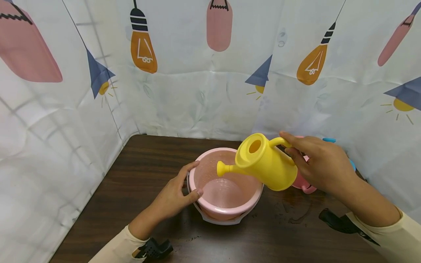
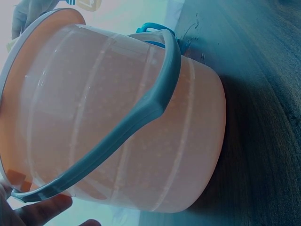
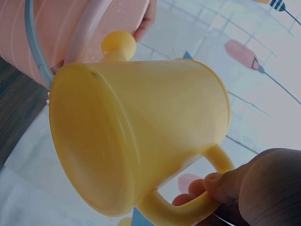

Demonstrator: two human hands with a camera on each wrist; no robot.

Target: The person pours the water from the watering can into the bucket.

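A pale pink bucket (image 1: 227, 210) stands upright on the dark table, its grey carrying handle (image 2: 141, 115) hanging down against the outside. On its left rim my left hand (image 1: 174, 195) holds on, thumb and forefinger over the edge. My right hand (image 1: 323, 162) grips the loop handle of a yellow watering can (image 1: 268, 166) and holds it tilted in the air. The can's round spout head (image 1: 222, 168) is above the bucket's opening. Shiny, speckled light shows on the bucket's floor; whether water is falling from the spout I cannot tell.
Partly hidden behind the right hand and can is a pink object (image 1: 304, 184) with blue parts (image 1: 329, 140). Wet marks (image 1: 300, 219) lie on the tabletop (image 1: 158, 157) to the right of the bucket. White printed cloth (image 1: 184, 98) hangs behind and at the left.
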